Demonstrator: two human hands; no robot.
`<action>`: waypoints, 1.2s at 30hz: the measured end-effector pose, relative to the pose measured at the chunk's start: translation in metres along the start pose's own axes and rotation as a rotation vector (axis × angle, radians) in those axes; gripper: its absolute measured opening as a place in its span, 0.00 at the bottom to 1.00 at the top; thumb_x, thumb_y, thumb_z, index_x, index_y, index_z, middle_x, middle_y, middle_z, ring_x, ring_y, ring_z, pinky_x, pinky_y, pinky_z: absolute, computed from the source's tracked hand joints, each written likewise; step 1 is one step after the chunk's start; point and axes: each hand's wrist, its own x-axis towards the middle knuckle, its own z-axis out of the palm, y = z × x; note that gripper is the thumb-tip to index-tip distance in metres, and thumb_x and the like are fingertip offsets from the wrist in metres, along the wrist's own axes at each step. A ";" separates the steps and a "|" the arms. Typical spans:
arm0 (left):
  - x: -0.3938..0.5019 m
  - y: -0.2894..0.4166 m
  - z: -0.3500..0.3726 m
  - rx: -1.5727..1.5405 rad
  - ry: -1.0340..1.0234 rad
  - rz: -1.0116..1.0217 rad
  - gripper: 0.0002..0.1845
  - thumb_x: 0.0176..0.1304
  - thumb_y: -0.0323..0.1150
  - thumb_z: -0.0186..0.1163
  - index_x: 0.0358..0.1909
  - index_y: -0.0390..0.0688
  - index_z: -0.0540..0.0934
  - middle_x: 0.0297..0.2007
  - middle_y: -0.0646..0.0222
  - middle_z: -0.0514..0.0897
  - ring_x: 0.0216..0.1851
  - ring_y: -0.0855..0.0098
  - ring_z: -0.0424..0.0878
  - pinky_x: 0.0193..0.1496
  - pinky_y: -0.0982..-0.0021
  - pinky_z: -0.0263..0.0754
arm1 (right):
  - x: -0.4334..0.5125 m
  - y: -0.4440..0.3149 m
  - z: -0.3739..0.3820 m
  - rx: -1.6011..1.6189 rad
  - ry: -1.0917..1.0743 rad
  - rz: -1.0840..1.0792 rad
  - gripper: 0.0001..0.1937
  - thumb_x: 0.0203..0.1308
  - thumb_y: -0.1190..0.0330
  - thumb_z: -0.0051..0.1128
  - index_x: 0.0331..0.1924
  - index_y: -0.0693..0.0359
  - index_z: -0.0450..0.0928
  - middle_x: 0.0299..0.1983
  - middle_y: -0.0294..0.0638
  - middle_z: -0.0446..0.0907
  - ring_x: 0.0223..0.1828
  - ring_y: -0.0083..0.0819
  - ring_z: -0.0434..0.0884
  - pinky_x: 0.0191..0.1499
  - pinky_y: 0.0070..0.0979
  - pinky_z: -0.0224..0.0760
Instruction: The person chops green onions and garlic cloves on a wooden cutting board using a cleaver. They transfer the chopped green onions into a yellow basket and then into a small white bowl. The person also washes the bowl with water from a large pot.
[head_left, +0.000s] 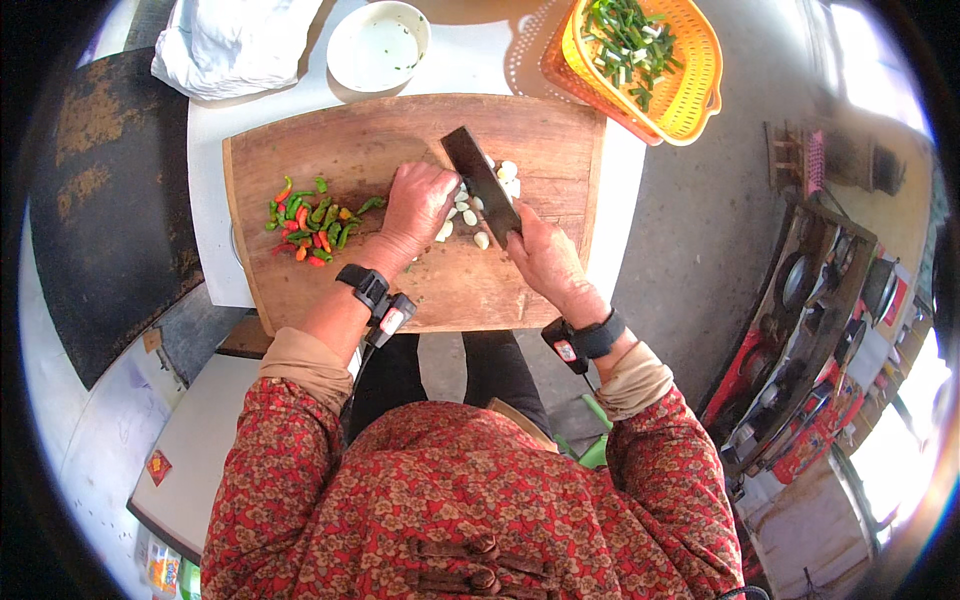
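My right hand (544, 251) grips the handle end of a cleaver (480, 184), whose dark blade slants up and left over a wooden cutting board (337, 135). Close to the blade's left side, my left hand (421, 196) is bent with its fingers curled down at the board; whether they hold a clove is hidden. Peeled garlic cloves (469, 217) lie between this hand and the blade, and more garlic (509, 171) lies beyond the blade on the right. Cut red and green chili peppers (319, 221) are heaped on the board's left part.
A white bowl (379, 46) with liquid and green bits stands behind the board. At the back right, a yellow plastic basket (701, 75) holds cut green onions (630, 49). A white cloth (236, 49) lies at the back left. Shelves with pans (795, 281) stand far right.
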 end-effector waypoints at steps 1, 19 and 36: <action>0.000 0.000 0.000 0.000 0.005 0.004 0.04 0.49 0.26 0.59 0.24 0.45 0.74 0.23 0.68 0.75 0.33 0.62 0.74 0.41 0.62 0.65 | -0.004 0.001 -0.002 -0.003 -0.005 -0.010 0.12 0.58 0.70 0.49 0.44 0.67 0.67 0.28 0.60 0.77 0.34 0.59 0.78 0.35 0.46 0.70; -0.005 -0.012 -0.015 -0.105 0.157 -0.198 0.04 0.53 0.28 0.60 0.30 0.44 0.75 0.25 0.66 0.76 0.32 0.59 0.75 0.39 0.61 0.65 | -0.013 0.009 -0.002 0.008 0.101 -0.038 0.10 0.59 0.66 0.50 0.38 0.64 0.67 0.27 0.57 0.78 0.33 0.57 0.78 0.34 0.48 0.71; -0.008 -0.006 -0.010 0.085 -0.015 0.035 0.05 0.49 0.27 0.61 0.27 0.45 0.76 0.26 0.70 0.76 0.34 0.65 0.75 0.42 0.64 0.65 | -0.027 0.009 -0.016 -0.154 0.003 -0.029 0.08 0.60 0.68 0.50 0.37 0.63 0.65 0.22 0.54 0.76 0.28 0.56 0.78 0.29 0.47 0.69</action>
